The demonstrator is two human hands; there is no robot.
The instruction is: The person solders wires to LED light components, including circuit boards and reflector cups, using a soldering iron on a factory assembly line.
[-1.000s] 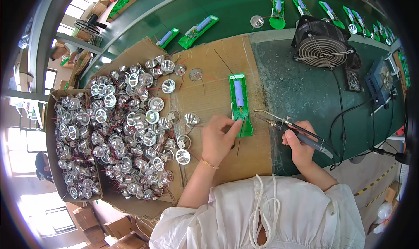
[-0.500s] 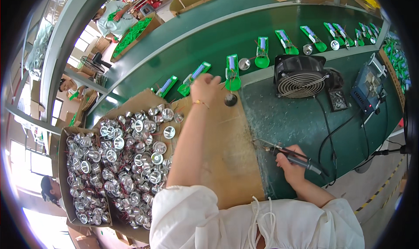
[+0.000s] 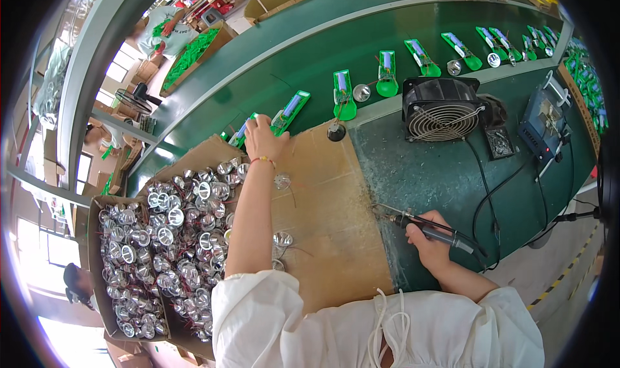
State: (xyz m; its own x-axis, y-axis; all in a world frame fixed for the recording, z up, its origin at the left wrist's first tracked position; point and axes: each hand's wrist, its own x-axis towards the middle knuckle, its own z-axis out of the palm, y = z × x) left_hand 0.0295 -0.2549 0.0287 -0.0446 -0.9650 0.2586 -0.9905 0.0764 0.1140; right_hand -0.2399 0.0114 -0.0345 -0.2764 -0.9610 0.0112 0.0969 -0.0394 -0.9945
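Observation:
My left hand (image 3: 263,142) is at the near edge of the green bench, fingers spread, fingertips touching a green plastic housing (image 3: 240,135) with a blue-violet cylindrical cell. Beside its thumb lies another green housing (image 3: 290,113) with a similar cell. My right hand (image 3: 431,244) is wrapped round the grey handle of a soldering iron (image 3: 445,237), whose thin metal tip points left over the edge of the brown board (image 3: 329,219). Silver reflector cups with thin wires, one of them the cup (image 3: 282,239), rest on the board near my left forearm. A dark round piece (image 3: 336,132) sits at the board's far edge.
Cardboard boxes (image 3: 97,271) heaped with silver reflectors (image 3: 174,239) stand at left. A row of green housings (image 3: 344,100) curves rightward along the bench. A black fan (image 3: 442,110), a small tray (image 3: 499,145), a blue soldering station (image 3: 546,126) and cables are at right. Co-workers are beyond.
My left hand has moved left from one green housing to the neighbouring one. My left forearm shifted left, showing reflectors on the board. My right hand still holds the soldering iron.

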